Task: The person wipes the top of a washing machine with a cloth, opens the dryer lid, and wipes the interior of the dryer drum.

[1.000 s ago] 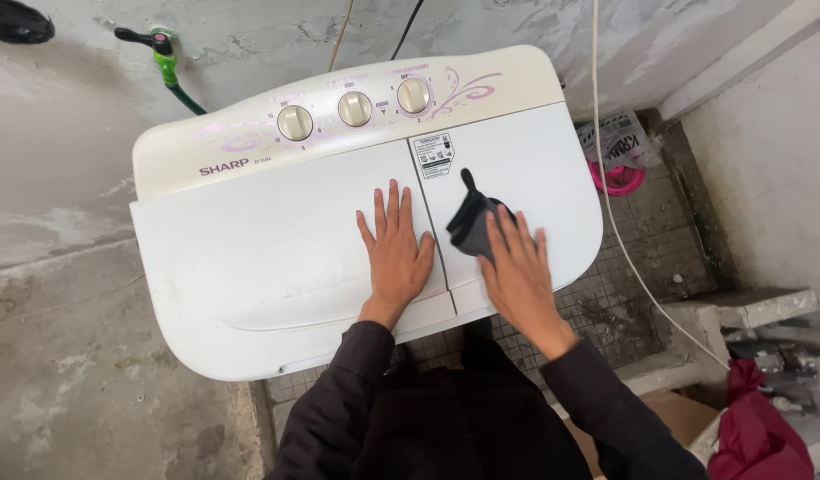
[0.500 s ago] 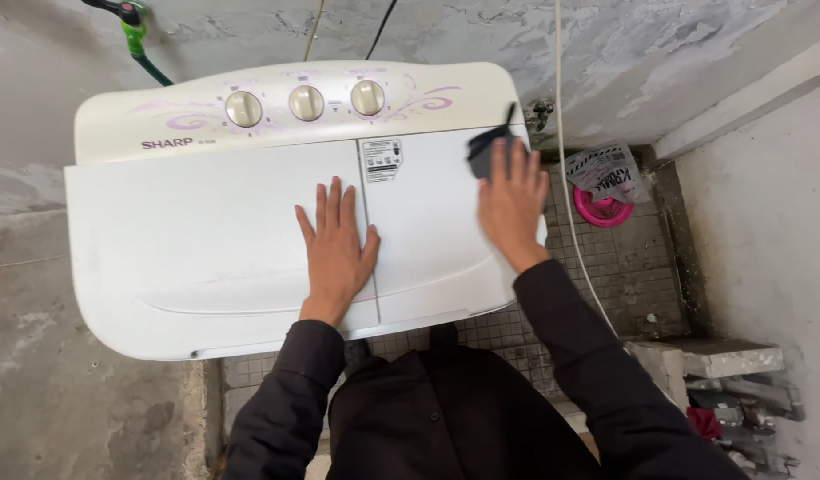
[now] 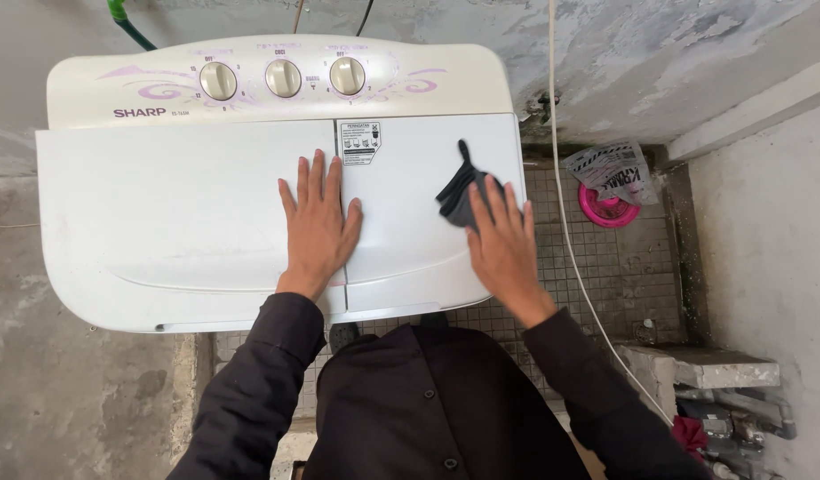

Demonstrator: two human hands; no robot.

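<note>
Left hand: we see one left hand [image 3: 318, 224] lying flat, fingers spread, palm down across the seam between the two lids; it grips nothing.
Right hand: one right hand [image 3: 501, 242] presses flat with fingers fanned on a dark cloth, pinning it rather than clenching it.
Cloth: one dark grey cloth [image 3: 458, 192], crumpled, on the right lid just beside that lid's right edge, a thin tail pointing toward the control panel.
Lids: we count two white lids, the wide left lid [image 3: 170, 213] and the narrower right lid [image 3: 410, 240], both shut and meeting under the left hand.
Washer: one twin-tub washing machine [image 3: 90, 311], its rounded front edge near our dark shirt.
Knobs: three cream knobs [image 3: 283, 78] in a row on the back panel, well apart from both hands.
Sticker: one small label [image 3: 360, 142] at the right lid's top left corner, just beyond the left fingertips.
Room to the right: tiled floor [image 3: 605, 267] lies past the machine's edge, with one pink round object [image 3: 608, 206], one printed bag [image 3: 610, 171] and one white cord [image 3: 561, 196] hanging down.
Room to the left: bare concrete [image 3: 37, 391].
Behind: one green hose [image 3: 124, 20] against the wall.
</note>
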